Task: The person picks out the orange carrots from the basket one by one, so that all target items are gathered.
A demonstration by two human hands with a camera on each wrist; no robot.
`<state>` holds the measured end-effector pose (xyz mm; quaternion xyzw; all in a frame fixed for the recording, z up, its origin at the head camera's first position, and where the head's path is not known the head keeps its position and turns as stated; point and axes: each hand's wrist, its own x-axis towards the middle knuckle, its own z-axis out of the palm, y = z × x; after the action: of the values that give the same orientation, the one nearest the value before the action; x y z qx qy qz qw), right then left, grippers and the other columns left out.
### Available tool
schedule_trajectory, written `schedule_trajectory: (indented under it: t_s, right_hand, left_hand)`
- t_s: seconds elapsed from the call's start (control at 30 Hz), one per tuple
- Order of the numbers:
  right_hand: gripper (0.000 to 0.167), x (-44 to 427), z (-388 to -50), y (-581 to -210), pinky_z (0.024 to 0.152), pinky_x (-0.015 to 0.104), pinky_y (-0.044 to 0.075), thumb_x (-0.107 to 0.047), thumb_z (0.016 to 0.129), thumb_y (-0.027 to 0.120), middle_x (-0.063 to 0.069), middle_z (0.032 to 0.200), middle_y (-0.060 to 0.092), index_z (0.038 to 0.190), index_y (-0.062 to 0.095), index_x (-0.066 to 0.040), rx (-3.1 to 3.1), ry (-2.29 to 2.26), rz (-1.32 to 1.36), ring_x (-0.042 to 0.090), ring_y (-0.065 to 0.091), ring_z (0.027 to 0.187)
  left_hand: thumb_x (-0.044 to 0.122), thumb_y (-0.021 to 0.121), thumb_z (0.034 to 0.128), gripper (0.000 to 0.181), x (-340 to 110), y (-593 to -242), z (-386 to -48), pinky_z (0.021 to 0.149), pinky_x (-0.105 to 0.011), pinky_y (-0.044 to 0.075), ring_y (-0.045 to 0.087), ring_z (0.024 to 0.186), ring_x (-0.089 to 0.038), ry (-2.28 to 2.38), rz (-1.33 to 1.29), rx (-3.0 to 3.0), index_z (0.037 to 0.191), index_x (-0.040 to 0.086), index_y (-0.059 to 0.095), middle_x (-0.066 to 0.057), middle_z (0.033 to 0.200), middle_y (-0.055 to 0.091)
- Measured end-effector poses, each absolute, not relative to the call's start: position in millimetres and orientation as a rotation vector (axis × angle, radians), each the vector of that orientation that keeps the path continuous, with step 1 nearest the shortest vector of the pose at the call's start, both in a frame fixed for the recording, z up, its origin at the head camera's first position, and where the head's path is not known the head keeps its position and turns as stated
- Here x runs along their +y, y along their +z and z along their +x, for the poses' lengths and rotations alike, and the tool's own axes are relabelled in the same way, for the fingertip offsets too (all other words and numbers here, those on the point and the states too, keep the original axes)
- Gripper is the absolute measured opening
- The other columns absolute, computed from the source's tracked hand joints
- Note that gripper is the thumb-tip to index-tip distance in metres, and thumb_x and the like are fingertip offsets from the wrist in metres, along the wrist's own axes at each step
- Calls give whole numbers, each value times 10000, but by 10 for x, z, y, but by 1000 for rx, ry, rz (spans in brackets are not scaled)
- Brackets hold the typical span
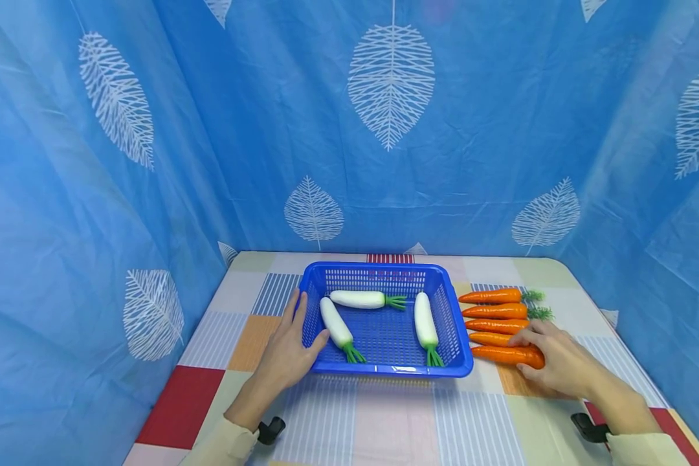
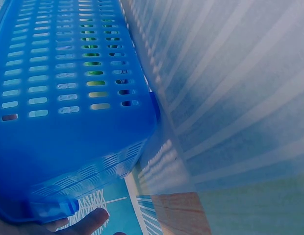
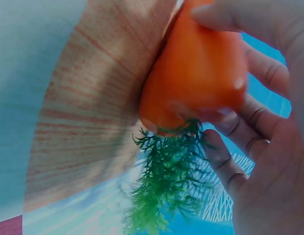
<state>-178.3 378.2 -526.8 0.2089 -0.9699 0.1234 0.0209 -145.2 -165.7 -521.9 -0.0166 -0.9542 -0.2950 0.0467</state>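
Observation:
My left hand (image 1: 288, 353) lies at the left rim of a blue plastic basket (image 1: 384, 371), fingers extended along its side and thumb over the edge. Three white radishes with green tops lie inside: one left (image 1: 336, 321), one at the back (image 1: 358, 299) and one right (image 1: 425, 320). To the right of the basket, my right hand (image 1: 559, 362) grips the thick end of the nearest orange carrot (image 1: 501, 354). In the right wrist view, the thumb and fingers are around the carrot (image 3: 201, 68), above feathery green leaves (image 3: 164, 171).
Several more carrots (image 1: 492, 310) lie in a row behind the gripped one, tips toward the basket. A patchwork-patterned cloth (image 1: 396, 414) covers the table. Blue curtains (image 1: 466, 162) with white leaf prints hang behind and at both sides.

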Motion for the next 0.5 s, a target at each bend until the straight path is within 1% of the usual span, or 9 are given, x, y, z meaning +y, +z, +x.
schedule_trajectory:
  t_s: [0.17, 0.4, 0.5]
  right_hand:
    - [369, 3812, -1755, -5282, 1032, 756, 582, -236, 822, 1054, 96, 1264, 749, 1111, 828, -272, -2997, 374, 653, 414, 704, 1191]
    - [381, 3832, -1721, -5309, 1010, 734, 587, -270, 819, 1065, 102, 1267, 744, 1119, 830, -284, -2986, 382, 662, 401, 706, 1179]
    - [357, 3815, -1718, -5308, 990, 694, 587, -303, 839, 1055, 86, 1255, 742, 1120, 835, -289, -2971, 377, 663, 376, 706, 1161]
  left_hand:
    - [494, 674, 1137, 969, -1644, -5233, -1467, 1329, -798, 422, 359, 1745, -564, -905, -54, -2912, 1878, 98, 190, -172, 1985, 94]
    - [494, 674, 1133, 968, -1641, -5237, -1467, 1317, -804, 431, 366, 1740, -568, -904, -47, -2918, 1878, 101, 196, -172, 1985, 96]
    - [494, 673, 1137, 970, -1650, -5233, -1466, 1308, -820, 432, 371, 1736, -572, -900, -49, -2931, 1878, 98, 190, -172, 1986, 87]
